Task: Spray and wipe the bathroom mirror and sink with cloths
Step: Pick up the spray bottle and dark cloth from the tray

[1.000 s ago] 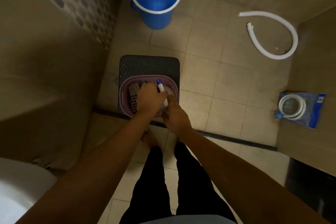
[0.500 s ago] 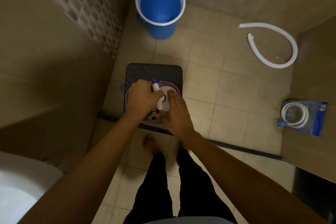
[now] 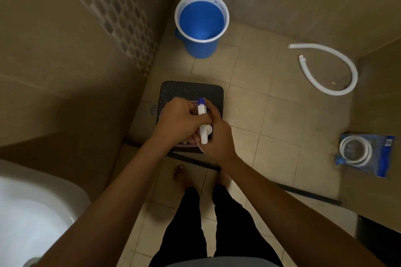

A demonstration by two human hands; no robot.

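The left hand has its fingers curled tight around the white spray bottle, whose blue nozzle points away; the right hand cups the bottle from the other side, its fingers hidden beneath. Both hang over a purple basket on a dark stool, close to the left wall. Open tiled floor stretches to the right. A blue bucket stands beyond, a white hose well apart, the sink at lower left.
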